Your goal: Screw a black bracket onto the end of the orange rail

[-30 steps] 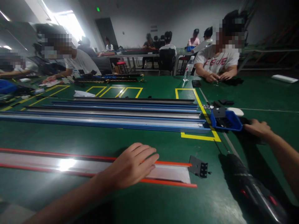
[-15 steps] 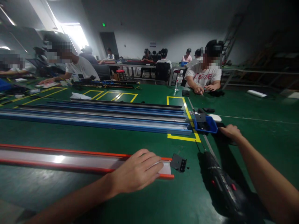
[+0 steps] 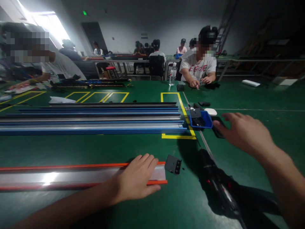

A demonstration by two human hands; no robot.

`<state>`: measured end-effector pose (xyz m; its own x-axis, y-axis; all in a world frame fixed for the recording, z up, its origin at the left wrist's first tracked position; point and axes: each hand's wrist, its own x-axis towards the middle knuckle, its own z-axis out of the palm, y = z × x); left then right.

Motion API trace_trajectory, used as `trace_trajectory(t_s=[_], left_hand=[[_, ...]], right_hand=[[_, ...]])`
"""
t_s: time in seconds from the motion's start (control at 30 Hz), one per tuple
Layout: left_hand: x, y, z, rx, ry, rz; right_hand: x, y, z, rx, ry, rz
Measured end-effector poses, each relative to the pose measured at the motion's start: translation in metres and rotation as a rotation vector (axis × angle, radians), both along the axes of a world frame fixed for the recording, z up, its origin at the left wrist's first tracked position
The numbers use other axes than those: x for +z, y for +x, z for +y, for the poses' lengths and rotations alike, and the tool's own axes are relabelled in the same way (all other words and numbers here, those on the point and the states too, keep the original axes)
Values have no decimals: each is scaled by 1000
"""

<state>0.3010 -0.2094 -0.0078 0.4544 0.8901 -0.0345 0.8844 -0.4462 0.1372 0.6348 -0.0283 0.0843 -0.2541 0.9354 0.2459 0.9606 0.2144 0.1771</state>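
My left hand (image 3: 137,178) spans a long metal channel (image 3: 158,173) with orange edges, fingers over its far edge and thumb at the near side. Just off the channel's right end lies a black end bracket (image 3: 172,164) with square openings. My right hand (image 3: 246,133) is held above the table with fingers apart, nothing in it. It is nearest to a dark flat object (image 3: 219,133), partly covered by the thumb, and a blue bin (image 3: 207,124) of black parts. A dark power drill (image 3: 222,190) lies between my arms, its bit pointing away from me.
Blue and black metal channels (image 3: 119,124) lie side by side beyond my left hand. A white rounded object (image 3: 210,111) sits behind the bin. Across the table are a water bottle (image 3: 172,74) and a seated person (image 3: 199,65). Another person (image 3: 62,66) leans in at left.
My right hand has lifted from beside the blue bin and come nearer, its fingers now spread. My left hand stays on the channel, thumb now showing at the near edge. The view has shifted.
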Motion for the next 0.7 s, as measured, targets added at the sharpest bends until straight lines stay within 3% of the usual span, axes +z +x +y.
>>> trace_trajectory(t_s=[0.13,0.23,0.37,0.7], left_hand=[[-2,-2,1,0,-47,-33],[-2,-3,3,3,-81,-67],[0,-4,5,-5,-125,-90],[-3,-13,8,-95,-90,-108]], right_hand=[[-41,-60,-86,363,-113,135],[-77,-82,-120,518,-253,180],[-97,-88,-125,509,-266,171],[-100,-90,-110,602,-321,132]])
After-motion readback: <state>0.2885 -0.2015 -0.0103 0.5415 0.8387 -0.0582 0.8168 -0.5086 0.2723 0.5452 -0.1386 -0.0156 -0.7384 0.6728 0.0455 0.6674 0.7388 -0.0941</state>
